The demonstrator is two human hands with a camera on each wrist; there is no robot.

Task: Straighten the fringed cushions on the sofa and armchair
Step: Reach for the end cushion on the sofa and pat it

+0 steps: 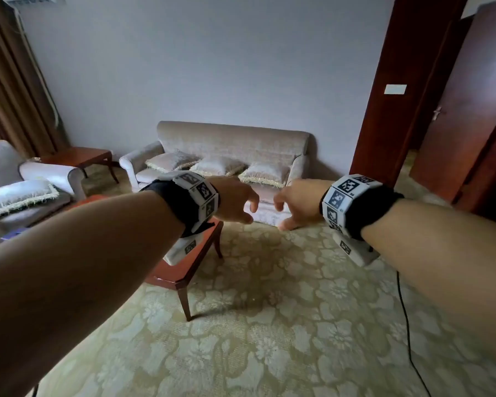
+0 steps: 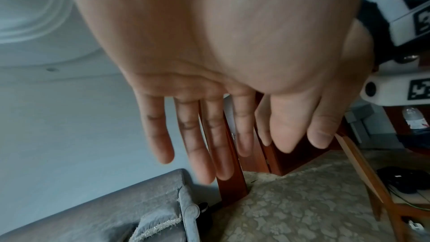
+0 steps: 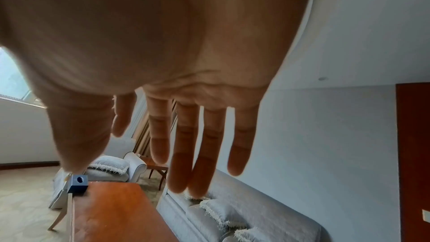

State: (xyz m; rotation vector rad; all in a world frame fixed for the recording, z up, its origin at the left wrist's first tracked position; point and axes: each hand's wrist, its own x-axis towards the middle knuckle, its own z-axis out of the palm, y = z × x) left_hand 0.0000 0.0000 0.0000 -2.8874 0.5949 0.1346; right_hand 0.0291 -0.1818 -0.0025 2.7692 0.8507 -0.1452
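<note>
Three fringed cushions (image 1: 216, 167) lie flat in a row along the sofa (image 1: 232, 138) seat, fringes toward its front edge; a fourth cushion (image 1: 20, 194) lies flat on the armchair (image 1: 0, 161) seat. None propped yet. Left hand (image 1: 235, 200) and right hand (image 1: 297, 203) reach forward, fingers spread loose, holding nothing, well short of the sofa. Likely approach. Wooden table (image 1: 189, 270) stands between.

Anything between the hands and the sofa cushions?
Partly. The left hand hangs above the wooden coffee table, which stands toward the sofa; open carpet lies ahead of the right hand. Both hands empty.
</note>
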